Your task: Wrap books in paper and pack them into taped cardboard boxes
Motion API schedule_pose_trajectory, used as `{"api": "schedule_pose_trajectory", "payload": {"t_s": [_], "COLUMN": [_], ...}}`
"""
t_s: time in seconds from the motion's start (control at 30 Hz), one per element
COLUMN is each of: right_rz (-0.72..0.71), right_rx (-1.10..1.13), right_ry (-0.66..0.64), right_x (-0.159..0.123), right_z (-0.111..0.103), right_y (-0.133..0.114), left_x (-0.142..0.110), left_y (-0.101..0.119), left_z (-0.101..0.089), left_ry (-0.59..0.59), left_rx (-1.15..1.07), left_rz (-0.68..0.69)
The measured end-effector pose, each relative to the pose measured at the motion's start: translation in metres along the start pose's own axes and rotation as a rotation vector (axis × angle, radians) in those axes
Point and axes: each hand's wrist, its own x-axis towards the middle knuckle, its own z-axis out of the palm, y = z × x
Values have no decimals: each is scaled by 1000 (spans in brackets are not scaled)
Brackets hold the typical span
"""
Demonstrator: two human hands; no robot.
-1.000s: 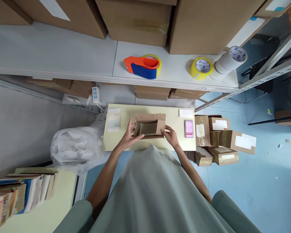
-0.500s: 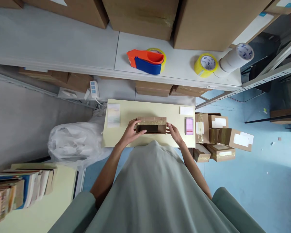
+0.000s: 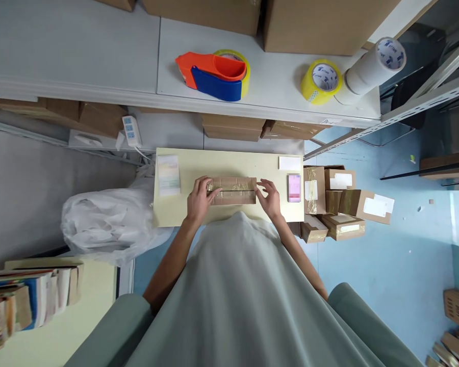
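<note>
A small cardboard box [image 3: 232,197] lies on the pale yellow table [image 3: 229,162] in front of me, its two top flaps folded down with a thin dark seam between them. Clear tape strips run along the far flap. My left hand [image 3: 199,198] grips the box's left end, thumb on top and fingers around the far corner. At the right end, my right hand [image 3: 268,198] holds the edge between thumb and curved fingers. A phone [image 3: 294,187] with a pink screen lies right of this hand. Beyond the phone is a white card [image 3: 289,163].
An orange-and-blue tape dispenser [image 3: 214,75], a yellow tape roll [image 3: 321,81] and white label rolls [image 3: 373,71] stand on the shelf [image 3: 110,56] above. Several taped cartons [image 3: 344,227] are piled at right. A white plastic bag [image 3: 103,219] bulges at left.
The box's open top has been covered as its near flap folded down. Both hands have shifted their hold at the ends. The whole view has moved slightly.
</note>
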Motion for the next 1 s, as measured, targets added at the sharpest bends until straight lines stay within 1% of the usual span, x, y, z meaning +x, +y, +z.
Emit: {"api": "schedule_pose_trajectory", "payload": {"t_s": [0.1,0.27,0.33,0.43,0.53,0.6,0.67,0.73,0.77,0.83,0.87,0.93,1.0], "right_rz": [-77,-136,-158,-199,-265,-287,-227,-83,-4,121,160,203,224], "right_rx": [-74,-51,-42,-37,-42,-32,-26,-17,-4,41,62,87,88], "right_ry": [15,9,4,-20,-49,-45,25,109,124,91,67,55,92], "right_x": [3,2,0,-3,-6,-8,-9,-8,-8,-5,-4,-2,-1], "right_z": [1,8,11,16,18,19,20,23,25,31,33,36,36], "right_y": [-4,-14,-17,-16,-12,-9,-4,3,7,14,18,25,30], "left_x": [-5,-14,-14,-9,0,5,8,10,10,12,13,18,24], "left_y": [7,29,44,67,82,84,82,77,75,69,65,54,38], "left_z": [6,19,28,43,56,59,59,57,56,54,52,45,32], "left_ry": [7,109,66,-64,-90,-103,-132,-157,-164,-171,-174,-177,-181], "left_rx": [20,138,151,90,38,4,-29,-52,-59,-72,-82,-122,-185], "left_rz": [10,44,50,41,-46,-98,-124,-135,-140,-147,-147,-137,-129]}}
